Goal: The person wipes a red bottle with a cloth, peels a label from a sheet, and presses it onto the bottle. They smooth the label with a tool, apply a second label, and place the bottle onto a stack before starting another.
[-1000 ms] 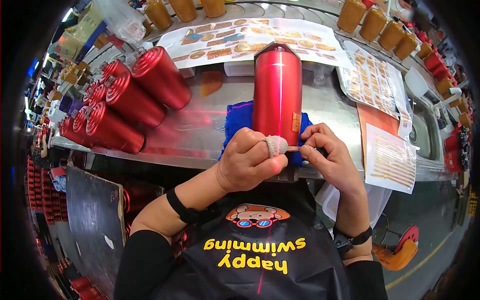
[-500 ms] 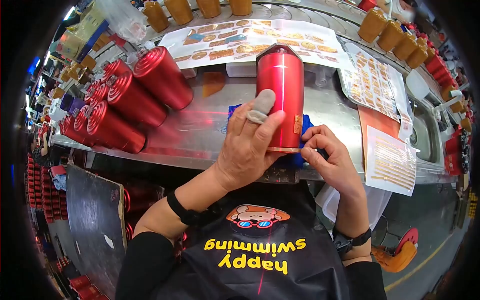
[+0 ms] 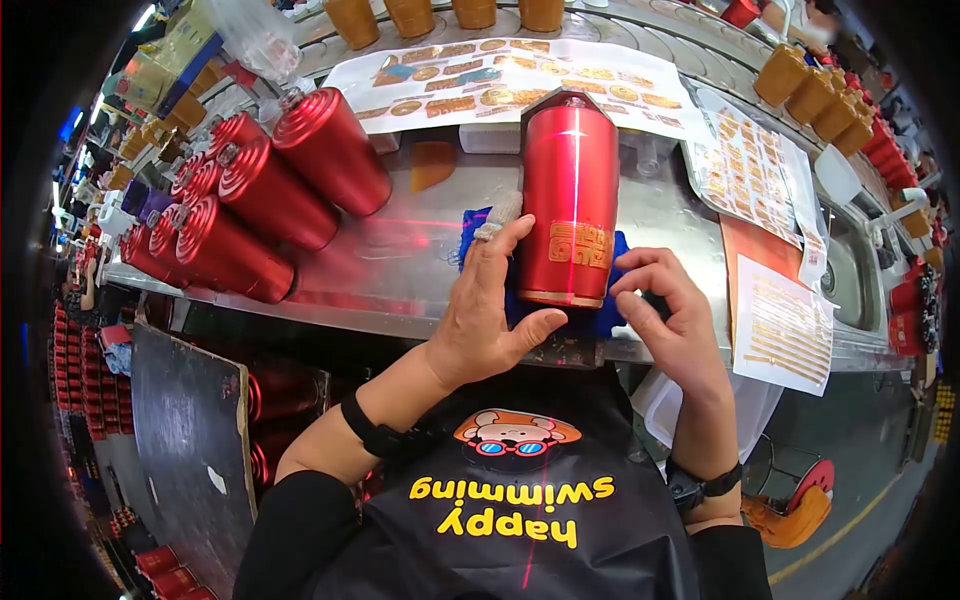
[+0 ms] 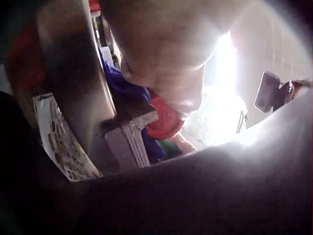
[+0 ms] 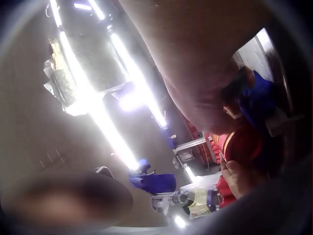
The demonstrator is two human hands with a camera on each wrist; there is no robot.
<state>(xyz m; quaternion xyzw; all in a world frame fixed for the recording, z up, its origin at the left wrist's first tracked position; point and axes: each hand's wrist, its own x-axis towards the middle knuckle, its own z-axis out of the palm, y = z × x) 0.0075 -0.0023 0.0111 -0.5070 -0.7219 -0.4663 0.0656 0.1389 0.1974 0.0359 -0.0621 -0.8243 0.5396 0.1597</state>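
A red metallic canister (image 3: 570,180) lies on a blue cloth (image 3: 474,236), its base toward the person. It bears a gold square emblem (image 3: 580,245) near the base and a thin gold band (image 3: 560,298) along the base edge. My left hand (image 3: 480,300) rests against the canister's left side, fingers extended and thumb by the base edge. Pale fabric covers (image 3: 500,214) sit on its fingers. Beside the lower right of the canister, my right hand (image 3: 675,315) has its fingers loosely bent, with a gap between thumb and forefinger. In the right wrist view the red base (image 5: 244,145) shows beyond that hand.
Several red canisters (image 3: 275,190) lean at the left of the metal bench (image 3: 400,275). Behind are a sheet of gold stickers (image 3: 440,75) and a conveyor carrying brown containers (image 3: 475,12). To the right lie another sticker sheet (image 3: 745,165), a sheet of gold strips (image 3: 785,320) and a sink (image 3: 850,260).
The canister has turned, bringing its gold emblem from the right side to the top. My left hand slid from the base over the canister to its left side. My right hand's fingers have parted from the band.
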